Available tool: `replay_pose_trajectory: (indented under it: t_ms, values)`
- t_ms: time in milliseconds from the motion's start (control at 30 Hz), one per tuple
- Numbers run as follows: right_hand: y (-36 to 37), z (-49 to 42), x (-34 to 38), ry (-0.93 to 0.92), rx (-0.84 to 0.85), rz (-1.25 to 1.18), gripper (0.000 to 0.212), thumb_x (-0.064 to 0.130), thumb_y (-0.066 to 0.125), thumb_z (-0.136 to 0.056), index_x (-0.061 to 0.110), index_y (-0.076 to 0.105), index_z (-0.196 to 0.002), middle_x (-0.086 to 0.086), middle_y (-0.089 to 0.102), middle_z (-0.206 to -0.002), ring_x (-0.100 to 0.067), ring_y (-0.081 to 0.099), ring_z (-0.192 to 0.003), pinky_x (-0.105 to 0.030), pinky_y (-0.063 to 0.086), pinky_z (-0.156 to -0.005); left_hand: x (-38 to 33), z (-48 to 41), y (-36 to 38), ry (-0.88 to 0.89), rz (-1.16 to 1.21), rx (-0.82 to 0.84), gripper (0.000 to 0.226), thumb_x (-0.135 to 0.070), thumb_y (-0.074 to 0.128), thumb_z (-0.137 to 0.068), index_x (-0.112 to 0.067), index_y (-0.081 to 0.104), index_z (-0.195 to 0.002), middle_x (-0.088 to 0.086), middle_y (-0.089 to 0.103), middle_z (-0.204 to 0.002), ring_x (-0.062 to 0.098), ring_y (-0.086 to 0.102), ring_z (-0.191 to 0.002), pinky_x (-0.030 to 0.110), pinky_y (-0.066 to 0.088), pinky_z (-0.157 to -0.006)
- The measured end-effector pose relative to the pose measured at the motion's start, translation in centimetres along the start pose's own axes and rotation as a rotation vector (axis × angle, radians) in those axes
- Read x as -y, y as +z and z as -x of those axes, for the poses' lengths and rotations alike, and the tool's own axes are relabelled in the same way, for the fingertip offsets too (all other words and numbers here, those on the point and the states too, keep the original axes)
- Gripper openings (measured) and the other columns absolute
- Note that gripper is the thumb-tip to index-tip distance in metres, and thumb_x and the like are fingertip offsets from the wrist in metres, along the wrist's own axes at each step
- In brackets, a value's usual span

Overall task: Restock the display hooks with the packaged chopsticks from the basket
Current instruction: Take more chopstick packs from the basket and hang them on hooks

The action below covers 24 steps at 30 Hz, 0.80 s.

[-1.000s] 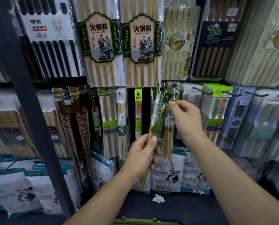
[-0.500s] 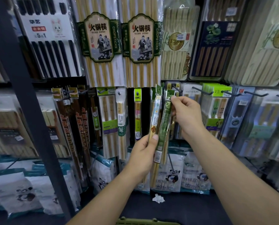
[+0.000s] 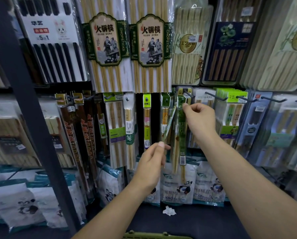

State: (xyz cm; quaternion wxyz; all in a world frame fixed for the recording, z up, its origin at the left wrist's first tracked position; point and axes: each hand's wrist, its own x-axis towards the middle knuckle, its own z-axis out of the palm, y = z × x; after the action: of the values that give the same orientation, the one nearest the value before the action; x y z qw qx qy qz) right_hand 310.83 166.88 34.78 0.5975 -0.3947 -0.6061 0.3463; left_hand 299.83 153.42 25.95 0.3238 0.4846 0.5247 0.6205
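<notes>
We record the right hand [image 3: 200, 121] with its fingers [image 3: 187, 106] pinching the top of a green chopstick pack [image 3: 181, 130]. The pack is upright at the hook row, at 12 o'clock from the basket rim [image 3: 154, 236]. The left hand [image 3: 151, 167], at 7 o'clock from that pack, pinches the lower end of a second slim pack [image 3: 169, 125], which tilts toward 1 o'clock.

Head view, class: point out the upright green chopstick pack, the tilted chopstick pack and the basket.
upright green chopstick pack [image 3: 181, 131], head view, middle of its label.
tilted chopstick pack [image 3: 169, 124], head view, middle of its sleeve.
basket [image 3: 152, 236], head view, green rim.
</notes>
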Motion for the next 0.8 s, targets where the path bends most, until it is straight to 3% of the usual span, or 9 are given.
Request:
replay_pose_trajectory:
  t_ms: [100, 200, 400, 567, 800]
  values:
    - [-0.3, 0.2, -0.3, -0.008, -0.033, 0.006, 0.028, 0.033, 0.070, -0.093, 0.016, 0.066, -0.072, 0.019, 0.053, -0.049, 0.002, 0.048, -0.049, -0.024, 0.044, -0.063, -0.1, -0.3, 0.0, -0.017, -0.021, -0.022, 0.033, -0.029, 0.035, -0.111, -0.022, 0.067, -0.103, -0.013, 0.044, -0.062, 0.003, 0.037, -0.049, 0.019, 0.029, -0.049]
    - [-0.6, 0.7, 0.0, -0.020, -0.062, -0.027, 0.019, 0.030, 0.066, -0.095, 0.022, 0.069, -0.078, 0.021, 0.065, -0.065, 0.008, 0.055, -0.058, -0.019, 0.045, -0.064, -0.2, -0.4, 0.3, 0.017, -0.116, -0.027, 0.023, -0.026, 0.043, -0.108, -0.024, 0.063, -0.098, -0.017, 0.043, -0.058, 0.004, 0.036, -0.050, 0.025, 0.029, -0.052]
    - [-0.6, 1.5, 1.5, -0.055, 0.044, -0.123, 0.020, 0.029, 0.063, -0.099, 0.024, 0.072, -0.081, 0.014, 0.057, -0.060, -0.006, 0.051, -0.059, -0.014, 0.044, -0.056, -0.2, 0.0, 1.2, 0.098, -0.162, -0.009, 0.015, -0.030, 0.047, -0.108, -0.026, 0.055, -0.095, -0.014, 0.042, -0.064, 0.006, 0.038, -0.058, 0.021, 0.036, -0.055]
    - [-0.6, 0.6, 1.5, 0.014, 0.049, -0.102, 0.027, 0.029, 0.064, -0.098, 0.008, 0.070, -0.083, -0.001, 0.051, -0.066, -0.012, 0.047, -0.060, -0.012, 0.041, -0.050, 0.1, -0.1, 1.7, 0.107, -0.206, 0.026, 0.006, -0.030, 0.054, -0.105, -0.031, 0.057, -0.100, -0.010, 0.046, -0.074, -0.002, 0.044, -0.062, 0.014, 0.041, -0.061]
    - [-0.2, 0.0, 0.9, 0.055, 0.050, -0.073, 0.031, 0.029, 0.065, -0.097, 0.015, 0.064, -0.069, 0.004, 0.046, -0.057, -0.008, 0.043, -0.053, -0.022, 0.045, -0.064, 0.6, -0.9, 1.7, 0.062, -0.238, 0.092, 0.003, -0.034, 0.057, -0.103, -0.036, 0.059, -0.102, -0.013, 0.047, -0.074, -0.003, 0.044, -0.057, 0.015, 0.041, -0.055]
